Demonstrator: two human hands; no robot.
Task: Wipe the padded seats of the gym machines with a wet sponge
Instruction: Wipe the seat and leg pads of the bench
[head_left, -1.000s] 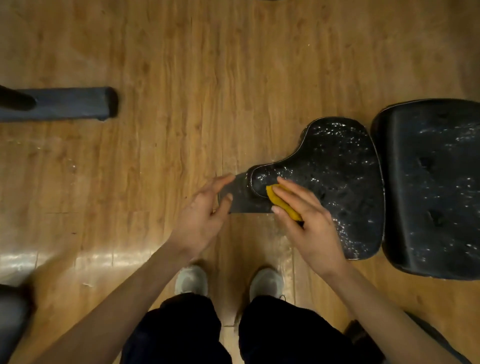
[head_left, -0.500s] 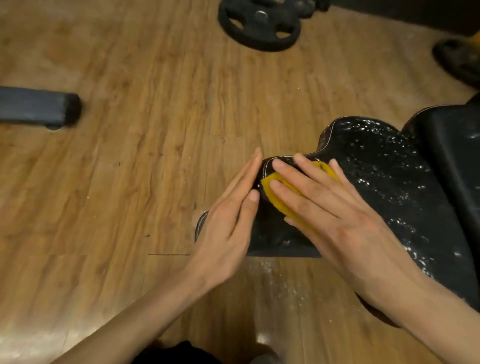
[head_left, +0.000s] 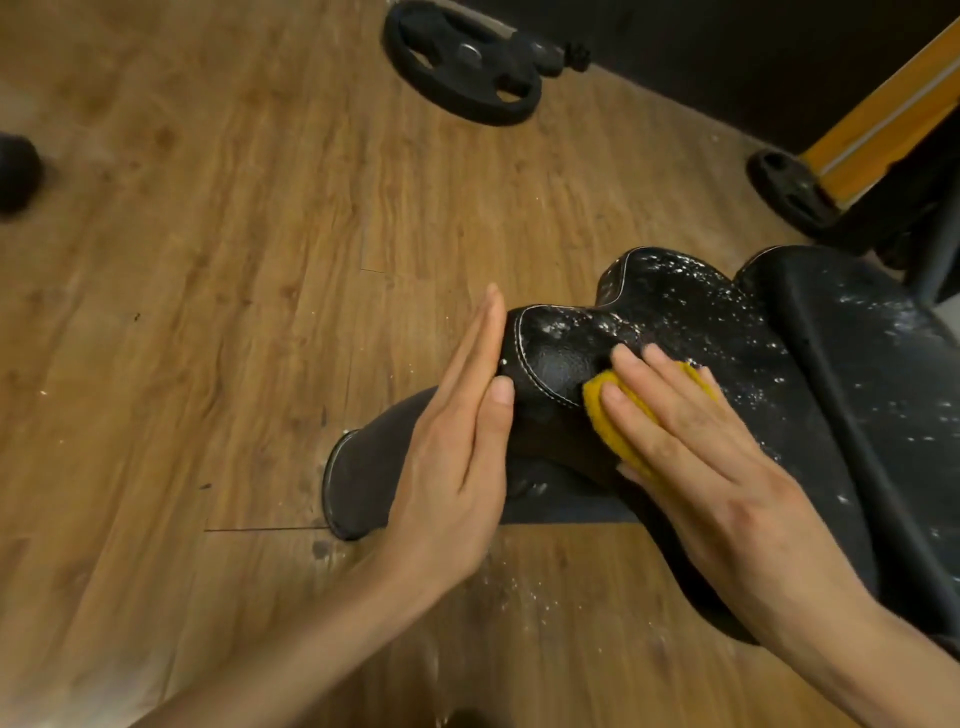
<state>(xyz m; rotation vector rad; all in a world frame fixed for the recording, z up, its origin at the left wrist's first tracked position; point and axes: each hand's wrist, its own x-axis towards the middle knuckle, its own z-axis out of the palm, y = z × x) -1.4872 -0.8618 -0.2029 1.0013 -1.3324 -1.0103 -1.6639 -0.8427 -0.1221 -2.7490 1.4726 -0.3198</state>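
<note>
1. Head view: the right hand (head_left: 727, 478) lies flat with straight fingers and presses the yellow sponge (head_left: 618, 410) down on the black padded seat (head_left: 691, 322). A second ago the sponge sat right at the thin front tip of the seat. Now it has slid back a little, to the near edge just behind that tip.
2. The left hand (head_left: 457, 447) is open and flat, holding nothing. It has moved in from beside the seat and now rests against the front tip, as if to keep it steady.
3. White soapy spots cover the wide back part of the seat and the back pad (head_left: 872, 374) next to it. The tip looks cleaner. I think the wiping has only begun, and the wide part comes next.
</note>
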